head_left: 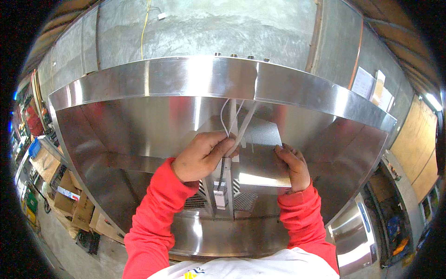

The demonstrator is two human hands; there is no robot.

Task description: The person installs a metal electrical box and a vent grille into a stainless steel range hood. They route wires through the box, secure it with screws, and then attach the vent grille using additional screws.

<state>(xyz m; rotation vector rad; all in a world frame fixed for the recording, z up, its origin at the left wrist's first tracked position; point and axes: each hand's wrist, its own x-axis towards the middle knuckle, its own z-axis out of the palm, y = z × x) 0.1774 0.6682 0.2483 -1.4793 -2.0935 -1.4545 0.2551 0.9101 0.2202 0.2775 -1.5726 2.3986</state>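
My left hand (204, 155) is closed, thumb and fingers pinching white cables (225, 114) that come down from the top edge of a large stainless-steel hood-like housing (186, 76). Below that hand a black cable (222, 173) runs down between two metal rails to a small white box (220, 195). My right hand (294, 167) grips the right edge of a flat grey metal plate (260, 151), thumb on its face. The plate is tilted beside the rails, inside the housing. Its left part is hidden behind the rails and cables.
Slatted vents (245, 202) flank the rails low in the housing. Several dark knobs (234, 56) line its far rim. Cardboard boxes (76, 200) stand at left on the floor; a shiny metal piece (354, 232) and a cluttered shelf (395, 218) are at right. A concrete wall (232, 28) rises behind.
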